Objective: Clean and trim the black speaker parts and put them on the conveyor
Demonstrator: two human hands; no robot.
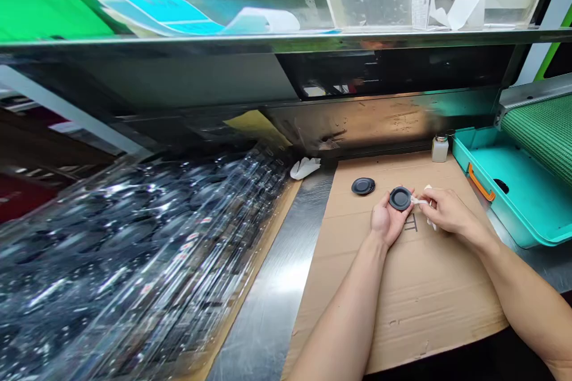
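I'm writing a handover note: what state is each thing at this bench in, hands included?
left hand: palm up, holding the round black part
right hand: closed on the white material
round black part: held, white material at its edge
white material: gripped, kind unclear
loose black parts: lying overlapped on the cardboard
cardboard: lying flat, creased
small bottle: upright
turquoise bin: open-topped
clear plastic trays: piled up

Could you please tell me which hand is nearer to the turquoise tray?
Right: the right hand is left of the turquoise tray; the left hand, holding a black disc, is farther left.
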